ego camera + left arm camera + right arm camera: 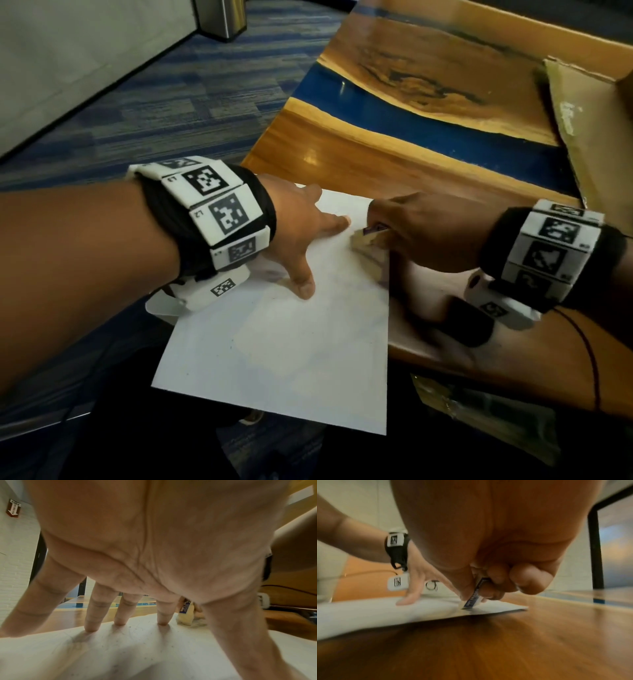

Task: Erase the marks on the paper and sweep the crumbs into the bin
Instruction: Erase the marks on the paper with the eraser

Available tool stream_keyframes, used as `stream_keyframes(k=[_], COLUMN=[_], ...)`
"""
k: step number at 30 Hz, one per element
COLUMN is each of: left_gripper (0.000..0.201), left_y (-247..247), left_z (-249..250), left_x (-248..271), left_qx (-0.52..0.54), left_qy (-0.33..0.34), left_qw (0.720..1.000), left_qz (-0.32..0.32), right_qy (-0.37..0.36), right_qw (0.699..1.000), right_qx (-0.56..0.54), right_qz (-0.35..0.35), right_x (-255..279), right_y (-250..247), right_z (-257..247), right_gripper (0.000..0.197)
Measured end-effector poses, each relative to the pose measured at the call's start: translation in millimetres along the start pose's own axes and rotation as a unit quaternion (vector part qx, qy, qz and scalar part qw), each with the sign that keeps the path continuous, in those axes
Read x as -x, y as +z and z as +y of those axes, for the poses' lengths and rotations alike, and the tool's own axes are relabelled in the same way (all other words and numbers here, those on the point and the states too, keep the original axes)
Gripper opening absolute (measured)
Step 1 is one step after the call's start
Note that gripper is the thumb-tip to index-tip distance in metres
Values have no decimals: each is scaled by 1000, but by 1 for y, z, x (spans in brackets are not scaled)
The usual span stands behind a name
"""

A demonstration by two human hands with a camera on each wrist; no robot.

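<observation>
**Still erasing: crumbs lie on the sheet, sweeping not begun**

Clearly the rubbing stage is under way. The white rectangular sheet of paper (291, 342) lies on the glossy wood-and-blue-resin surface (376, 150), its near end hanging past the surface's edge. Most of the sheet looks blank from the head view, though the left wrist view shows faint pencil strokes and dark specks of crumbs (137, 639) near the fingertips. Judging by this, little marking remains; the sweep into a bin is not yet done, and a metal bin (222, 17) stands far off on the carpet.

The left hand (301, 233) is spread flat, fingers pressing the sheet's far part. Just right of it, the right hand (421, 229) pinches a pale block eraser with a blue sleeve (473, 602), its tip touching the paper near the far right corner.
</observation>
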State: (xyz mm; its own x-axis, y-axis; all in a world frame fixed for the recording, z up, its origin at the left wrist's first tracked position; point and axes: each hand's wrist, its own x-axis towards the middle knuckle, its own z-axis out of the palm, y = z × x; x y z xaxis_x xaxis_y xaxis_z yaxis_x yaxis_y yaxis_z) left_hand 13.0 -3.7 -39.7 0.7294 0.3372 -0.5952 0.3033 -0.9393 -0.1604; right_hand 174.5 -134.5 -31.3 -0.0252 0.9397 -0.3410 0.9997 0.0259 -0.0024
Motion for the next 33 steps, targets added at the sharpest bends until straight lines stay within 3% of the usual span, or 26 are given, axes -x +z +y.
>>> stream_keyframes(k=[1,5,9,10,14,18,22,27,31,33], left_gripper=[123,125,121,121,121,115,112,113,114,115], left_y=[0,1,0,0,1,-3,-6,-7,-8,-9], left_z=[0,-3,-1,0,-1,2,5,7,7,7], left_x=[0,-1,0,0,0,2,1,2,3,2], left_qx=[-1,4,7,6,7,17,17,19,21,19], left_qy=[-2,-2,2,1,-4,-1,0,-1,-3,-3], left_qw=[1000,1000,1000,1000,1000,1000,1000,1000,1000,1000], left_qz=[-1,5,0,-1,2,-5,-10,-10,-13,-14], right_qy=[-5,-142,3,5,-118,-4,-115,15,-102,-51], right_qw=[1000,987,1000,1000,991,1000,992,1000,994,998], right_qx=[3,-55,-21,-13,-40,-13,-36,-22,-36,-39], right_qz=[7,-43,-19,-9,-42,-11,-32,-13,-28,-29], right_x=[2,13,2,4,15,10,19,10,18,14], right_y=[1,14,0,0,12,3,13,2,11,5], right_z=[-2,-34,1,1,-29,2,-21,8,-15,-2], right_gripper=[21,22,22,23,22,22,25,21,26,24])
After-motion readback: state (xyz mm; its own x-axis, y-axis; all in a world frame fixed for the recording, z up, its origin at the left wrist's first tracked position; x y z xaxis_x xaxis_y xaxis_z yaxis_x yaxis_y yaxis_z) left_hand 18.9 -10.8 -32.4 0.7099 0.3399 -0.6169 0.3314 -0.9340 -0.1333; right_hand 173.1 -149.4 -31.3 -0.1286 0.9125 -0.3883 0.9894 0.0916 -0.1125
